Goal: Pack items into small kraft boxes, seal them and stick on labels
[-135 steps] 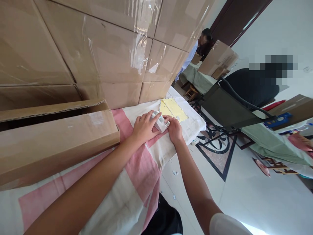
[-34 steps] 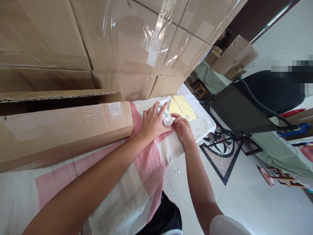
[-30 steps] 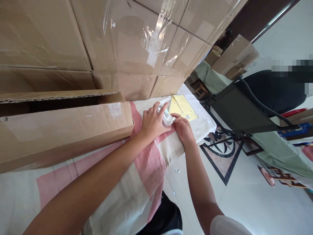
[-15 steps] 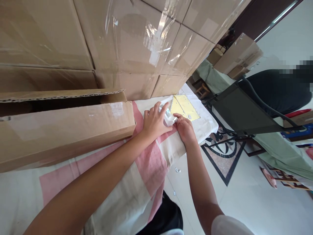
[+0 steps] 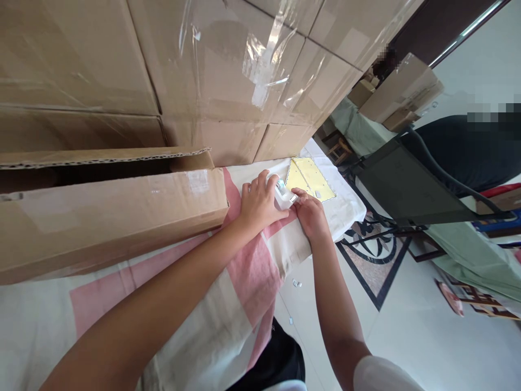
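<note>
A small white tape dispenser (image 5: 284,200) with a bluish-clear roll inside rests on the cloth-covered table. My left hand (image 5: 260,202) is closed around it from the left, fingers over the far side and thumb along the near side. At the dispenser's front end, my right hand (image 5: 310,210) pinches with thumb and forefinger at what looks like the end of the tape; the strip itself is too small to make out clearly. Just beyond both hands lies a flat yellow sheet (image 5: 307,172) with small dots and a pale patch near its lower edge.
An open cardboard box (image 5: 122,217) stands left of my hands. Taped cartons (image 5: 228,70) are stacked behind. The pink-and-white tablecloth (image 5: 252,266) hangs over the near edge. Small scraps (image 5: 297,283) lie on the floor. A person sits in a dark chair (image 5: 391,179) at right.
The view has shifted slightly. Both hands stay on the tape dispenser, with hardly any change in their hold.
</note>
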### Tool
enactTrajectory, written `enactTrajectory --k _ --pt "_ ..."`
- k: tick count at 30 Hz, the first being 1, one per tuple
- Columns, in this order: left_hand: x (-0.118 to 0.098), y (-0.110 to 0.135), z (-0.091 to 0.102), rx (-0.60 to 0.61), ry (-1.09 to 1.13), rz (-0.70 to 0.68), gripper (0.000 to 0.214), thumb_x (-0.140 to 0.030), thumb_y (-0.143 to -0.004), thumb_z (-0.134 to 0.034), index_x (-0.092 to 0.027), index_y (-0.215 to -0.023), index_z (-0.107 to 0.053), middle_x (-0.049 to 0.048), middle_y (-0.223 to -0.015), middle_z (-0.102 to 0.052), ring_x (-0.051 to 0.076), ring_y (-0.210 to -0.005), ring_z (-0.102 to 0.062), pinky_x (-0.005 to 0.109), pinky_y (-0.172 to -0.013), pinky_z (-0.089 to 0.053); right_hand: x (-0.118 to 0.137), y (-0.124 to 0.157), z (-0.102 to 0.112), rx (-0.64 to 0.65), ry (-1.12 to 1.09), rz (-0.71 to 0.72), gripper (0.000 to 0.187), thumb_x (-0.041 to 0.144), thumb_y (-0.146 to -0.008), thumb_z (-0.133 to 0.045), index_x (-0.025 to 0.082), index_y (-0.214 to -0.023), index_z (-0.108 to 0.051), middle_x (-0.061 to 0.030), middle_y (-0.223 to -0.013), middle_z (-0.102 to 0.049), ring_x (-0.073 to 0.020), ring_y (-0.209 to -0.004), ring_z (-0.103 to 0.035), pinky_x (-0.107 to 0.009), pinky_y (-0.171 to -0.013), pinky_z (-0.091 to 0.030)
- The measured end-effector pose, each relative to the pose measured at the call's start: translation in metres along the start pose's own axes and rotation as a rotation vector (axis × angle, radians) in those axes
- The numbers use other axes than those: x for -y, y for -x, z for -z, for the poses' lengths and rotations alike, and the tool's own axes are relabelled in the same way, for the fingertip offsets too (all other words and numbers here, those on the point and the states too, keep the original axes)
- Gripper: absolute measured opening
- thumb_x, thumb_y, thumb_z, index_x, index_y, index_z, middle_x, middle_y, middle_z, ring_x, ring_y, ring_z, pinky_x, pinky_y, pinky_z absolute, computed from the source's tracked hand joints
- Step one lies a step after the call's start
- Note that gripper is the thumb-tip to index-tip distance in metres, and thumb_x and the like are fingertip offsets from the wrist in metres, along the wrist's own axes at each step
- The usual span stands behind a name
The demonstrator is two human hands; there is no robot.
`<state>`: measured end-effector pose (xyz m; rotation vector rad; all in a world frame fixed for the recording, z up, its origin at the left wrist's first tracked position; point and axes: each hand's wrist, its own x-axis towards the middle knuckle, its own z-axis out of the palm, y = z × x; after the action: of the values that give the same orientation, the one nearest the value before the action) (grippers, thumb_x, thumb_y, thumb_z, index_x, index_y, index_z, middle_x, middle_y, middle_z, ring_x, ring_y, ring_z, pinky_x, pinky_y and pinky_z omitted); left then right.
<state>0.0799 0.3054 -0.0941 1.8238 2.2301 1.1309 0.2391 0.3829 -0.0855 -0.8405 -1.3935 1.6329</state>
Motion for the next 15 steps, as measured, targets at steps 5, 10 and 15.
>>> enactTrajectory --k 5,10,15 --pt "0.0009 -0.0006 -0.0043 -0.012 0.003 0.012 0.071 -0.048 -0.068 -0.081 -0.022 -0.125 -0.049 0.0172 -0.156 -0.044 0.036 -0.126 -0.058 0.048 -0.099 -0.042 0.0005 0.0006 0.001 0.009 -0.013 0.004 0.022 0.03 -0.075 -0.075 0.022 -0.062 -0.059 -0.0022 -0.119 -0.07 -0.0226 -0.1 -0.062 -0.037 -0.095 -0.052" --pt "0.0058 -0.0021 -0.0054 -0.027 0.027 -0.019 0.075 -0.052 -0.069 -0.082 -0.022 -0.128 -0.046 0.0169 -0.149 -0.052 0.034 -0.124 -0.058 0.046 -0.098 -0.042 -0.0003 0.0007 0.0022 0.012 -0.038 0.014 0.023 0.035 -0.077 -0.08 0.022 -0.067 -0.064 -0.0047 -0.121 -0.069 -0.0216 -0.097 -0.063 -0.038 -0.096 -0.051" --pt "0.0091 -0.0041 -0.0026 -0.006 0.038 -0.028 0.083 -0.056 -0.07 -0.083 -0.022 -0.133 -0.042 0.0152 -0.143 -0.055 0.034 -0.124 -0.057 0.046 -0.098 -0.042 -0.0017 0.0002 0.004 0.019 -0.062 0.031 0.021 0.034 -0.079 -0.08 0.023 -0.069 -0.066 -0.0039 -0.118 -0.071 -0.0208 -0.093 -0.062 -0.038 -0.094 -0.051"
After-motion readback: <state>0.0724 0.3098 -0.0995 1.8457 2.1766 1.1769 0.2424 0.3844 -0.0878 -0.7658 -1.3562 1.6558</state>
